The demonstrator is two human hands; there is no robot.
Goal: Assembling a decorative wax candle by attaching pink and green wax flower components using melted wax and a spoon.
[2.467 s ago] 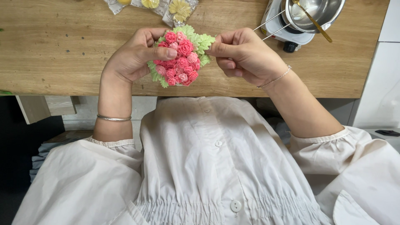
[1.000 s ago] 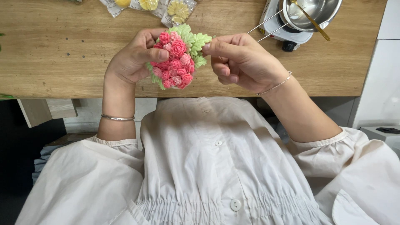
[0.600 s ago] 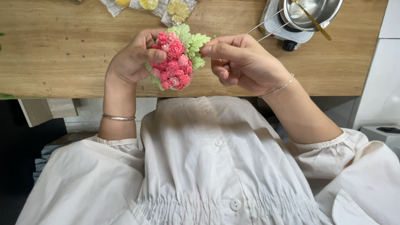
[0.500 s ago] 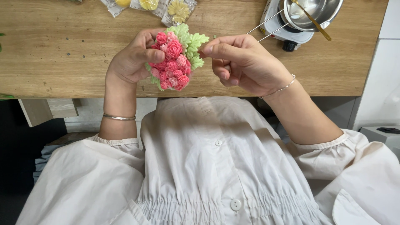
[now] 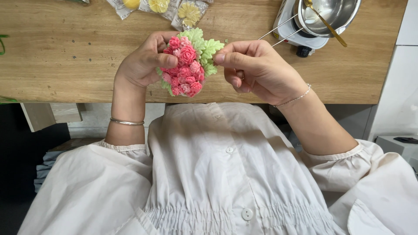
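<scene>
Person in a cream smock, seen from above, holds a small flower cluster of pink roses w/ pale green leaves, up over the near edge of the wooden counter.

Left hand: grip closed round the cluster from its left and back, thumb pressed across the front roses. Silver bangle on that wrist.

Right hand: grip pressed together, thumb and forefinger pinching a green leaf at the cluster's upper right edge. Thin chain on that wrist.

Judged from the hold, the leaf is being set or adjusted. Doing it well likely means: left grip steady, light thumb pressure so the petals don't crush; right pinch kept at the leaf's edge, small moves only, leaf nudged snug against the roses w/o tearing.

Beyond the left grip, far side of counter: clear packets w/ yellow flowers. Beyond the right grip, further right: a steel bowl w/ gold spoon on a small white warmer, and two thin metal pins pointing toward the hands.
</scene>
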